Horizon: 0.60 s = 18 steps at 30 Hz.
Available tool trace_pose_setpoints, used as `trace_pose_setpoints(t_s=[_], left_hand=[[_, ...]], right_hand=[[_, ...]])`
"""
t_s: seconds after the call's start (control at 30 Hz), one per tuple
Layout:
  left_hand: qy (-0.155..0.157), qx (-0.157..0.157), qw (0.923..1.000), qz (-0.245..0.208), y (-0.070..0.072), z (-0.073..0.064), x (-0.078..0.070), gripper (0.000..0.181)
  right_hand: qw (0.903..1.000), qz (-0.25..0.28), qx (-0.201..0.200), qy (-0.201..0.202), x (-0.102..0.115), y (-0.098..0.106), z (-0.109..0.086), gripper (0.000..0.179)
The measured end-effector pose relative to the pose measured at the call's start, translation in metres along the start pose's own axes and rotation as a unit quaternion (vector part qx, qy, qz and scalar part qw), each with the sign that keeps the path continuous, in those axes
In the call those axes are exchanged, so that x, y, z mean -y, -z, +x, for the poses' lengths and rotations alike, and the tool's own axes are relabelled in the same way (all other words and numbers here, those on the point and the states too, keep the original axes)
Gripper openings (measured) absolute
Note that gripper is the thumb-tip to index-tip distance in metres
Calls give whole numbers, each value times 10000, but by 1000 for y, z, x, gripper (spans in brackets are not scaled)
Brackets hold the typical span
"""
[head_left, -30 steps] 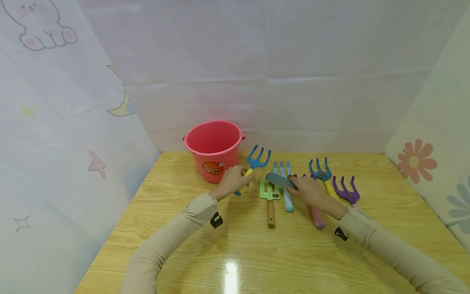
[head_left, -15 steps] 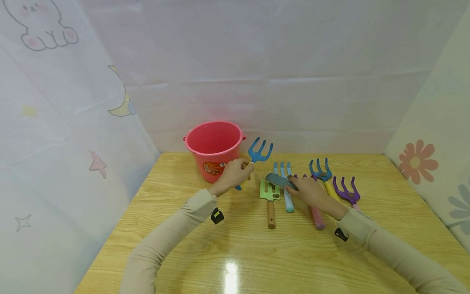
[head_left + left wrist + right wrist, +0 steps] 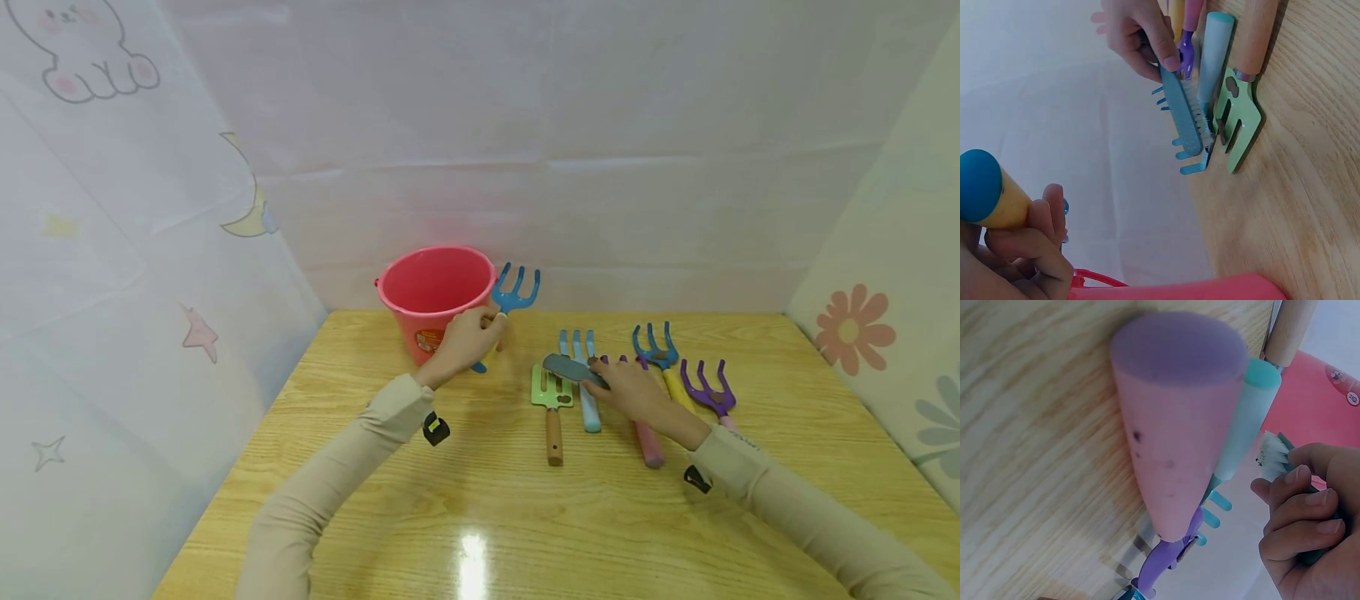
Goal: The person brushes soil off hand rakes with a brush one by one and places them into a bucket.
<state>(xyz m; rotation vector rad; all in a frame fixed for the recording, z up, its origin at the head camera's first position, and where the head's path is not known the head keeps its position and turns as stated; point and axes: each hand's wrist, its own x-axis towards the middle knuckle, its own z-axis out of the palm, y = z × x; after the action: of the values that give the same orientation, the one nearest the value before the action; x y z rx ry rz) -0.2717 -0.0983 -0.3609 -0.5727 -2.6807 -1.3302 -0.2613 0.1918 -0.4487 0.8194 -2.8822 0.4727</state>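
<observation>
My left hand (image 3: 467,343) grips a small garden hand fork with blue tines (image 3: 514,298) by its yellow handle (image 3: 1009,199). The fork is raised, tines up, at the right side of the red bucket (image 3: 408,327). In my right hand (image 3: 636,392) is a scrubbing brush (image 3: 567,368) with a grey-blue back and white bristles (image 3: 1272,456). It overlaps a light blue hand fork (image 3: 590,410) and the green slotted hand tool (image 3: 552,390) in the head view. Brown patches mark the green tool.
Further right lie a purple fork with a pink handle (image 3: 648,443), partly under my right hand, a blue fork with a yellow handle (image 3: 657,357) and another purple fork (image 3: 709,395). The wooden table (image 3: 375,517) meets a cloth backdrop (image 3: 637,217) behind.
My left hand has lifted the blue-tined fork and carried it left, so its tines now stand beside the bucket's rim. My right hand and the brush have stayed in place.
</observation>
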Motion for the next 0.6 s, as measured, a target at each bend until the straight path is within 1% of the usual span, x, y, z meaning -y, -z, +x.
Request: trace_pose_setpoints(t_s=[0.07,0.27,0.4,0.6], left_hand=[[-15,-60,10000,-10,2,1,-1,33],[33,-39,10000,-2,10,0,-8,35],[210,-46,9998,-36,18,1,-14,32],[563,-141,9982,-156,33,0,-18,36]], right_hand=[[10000,20,-8,13,1,0,0,34],[9998,160,108,-67,1,-3,-2,37],[9999,149,57,-46,1,-4,-2,34],[9998,166,18,73,2,-5,-2,25]])
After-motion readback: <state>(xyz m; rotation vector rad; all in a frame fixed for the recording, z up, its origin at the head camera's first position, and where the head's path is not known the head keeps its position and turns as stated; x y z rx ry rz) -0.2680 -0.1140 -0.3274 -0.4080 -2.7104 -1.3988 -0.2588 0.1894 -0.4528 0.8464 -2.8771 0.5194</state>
